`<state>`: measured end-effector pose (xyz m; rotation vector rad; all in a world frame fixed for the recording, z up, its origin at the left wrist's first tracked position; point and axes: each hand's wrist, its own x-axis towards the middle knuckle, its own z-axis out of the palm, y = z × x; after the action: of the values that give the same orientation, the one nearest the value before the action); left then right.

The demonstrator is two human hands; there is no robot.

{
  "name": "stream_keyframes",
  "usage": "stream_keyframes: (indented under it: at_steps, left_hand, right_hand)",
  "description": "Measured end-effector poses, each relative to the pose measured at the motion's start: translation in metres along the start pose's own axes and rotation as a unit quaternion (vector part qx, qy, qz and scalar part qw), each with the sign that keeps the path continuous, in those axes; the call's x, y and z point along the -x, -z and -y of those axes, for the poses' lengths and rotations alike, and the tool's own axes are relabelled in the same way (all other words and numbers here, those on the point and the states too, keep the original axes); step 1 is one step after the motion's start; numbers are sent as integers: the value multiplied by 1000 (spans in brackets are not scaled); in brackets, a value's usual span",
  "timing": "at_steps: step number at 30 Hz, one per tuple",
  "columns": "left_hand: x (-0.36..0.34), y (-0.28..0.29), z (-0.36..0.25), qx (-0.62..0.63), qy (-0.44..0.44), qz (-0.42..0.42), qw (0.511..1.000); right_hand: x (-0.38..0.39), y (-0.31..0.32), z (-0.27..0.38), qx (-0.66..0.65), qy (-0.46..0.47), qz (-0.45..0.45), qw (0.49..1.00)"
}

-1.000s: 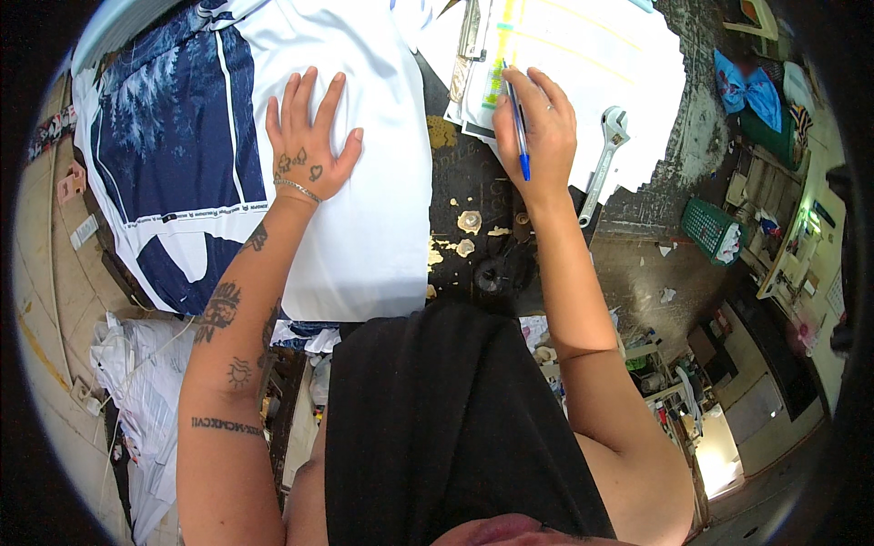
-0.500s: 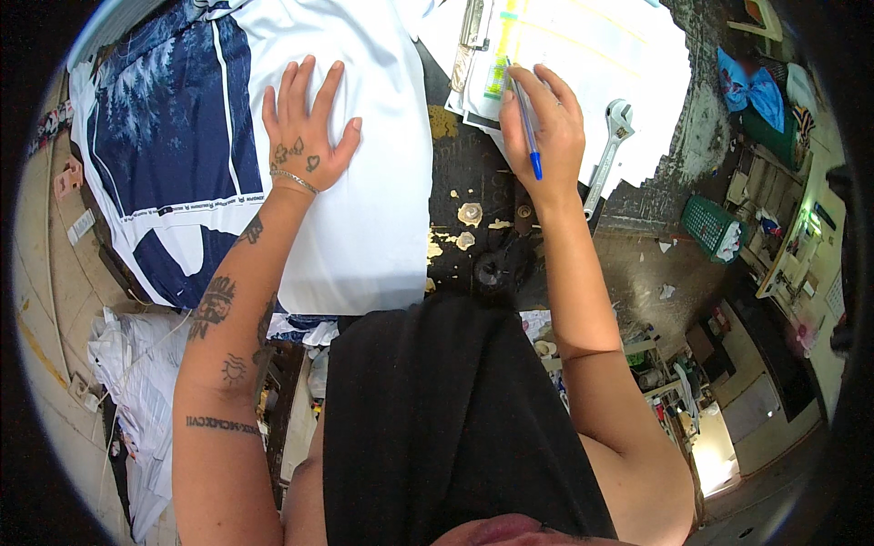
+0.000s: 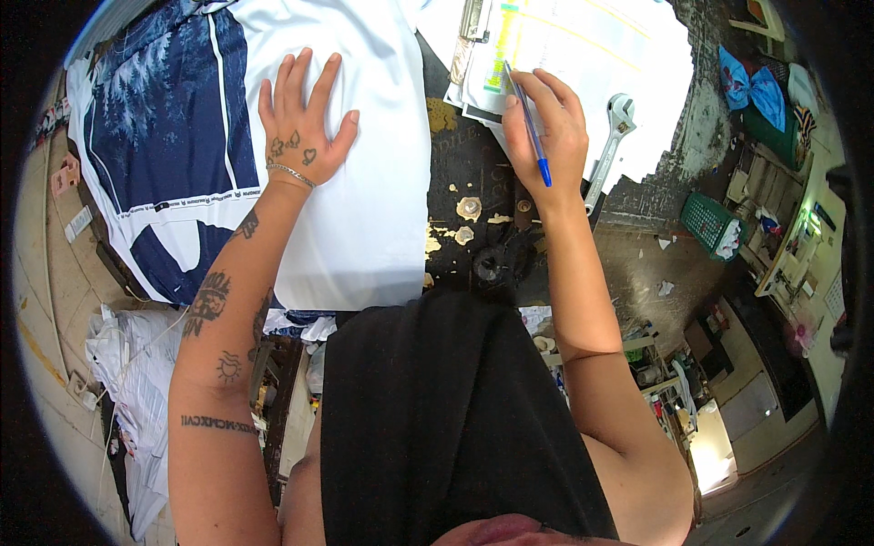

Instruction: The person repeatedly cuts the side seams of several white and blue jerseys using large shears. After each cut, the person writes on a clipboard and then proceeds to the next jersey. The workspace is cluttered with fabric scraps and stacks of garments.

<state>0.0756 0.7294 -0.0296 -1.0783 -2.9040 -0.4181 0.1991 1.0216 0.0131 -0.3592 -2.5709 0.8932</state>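
My left hand [image 3: 305,123] lies flat, fingers spread, on a white and navy blue garment [image 3: 196,150] spread over the dark worktable [image 3: 473,168]. My right hand [image 3: 546,132] grips a blue pen [image 3: 528,127], its tip resting on a sheet of paper [image 3: 583,36] held on a clipboard [image 3: 473,27] at the far side of the table. The paper has a green-yellow strip near the pen tip.
A silver adjustable wrench [image 3: 610,146] lies just right of my right hand on the paper's edge. Chipped paint flakes [image 3: 469,209] dot the table. A green basket [image 3: 715,223] and blue cloth [image 3: 746,86] sit at right. White bags [image 3: 127,382] lie on the floor at left.
My right hand has shifted slightly up along the paper with the pen. My left hand has stayed flat on the garment.
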Motion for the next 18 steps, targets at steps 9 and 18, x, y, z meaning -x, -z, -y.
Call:
stream_keyframes:
  at_steps: [9,18]
  left_hand:
    - [0,0,0,1,0,-1,1000]
    - [0,-3,2,-3,1,-3,1000]
  right_hand:
    - [7,3,5,-11,-24,20,999]
    - [16,7,9,-18,-47,37,998]
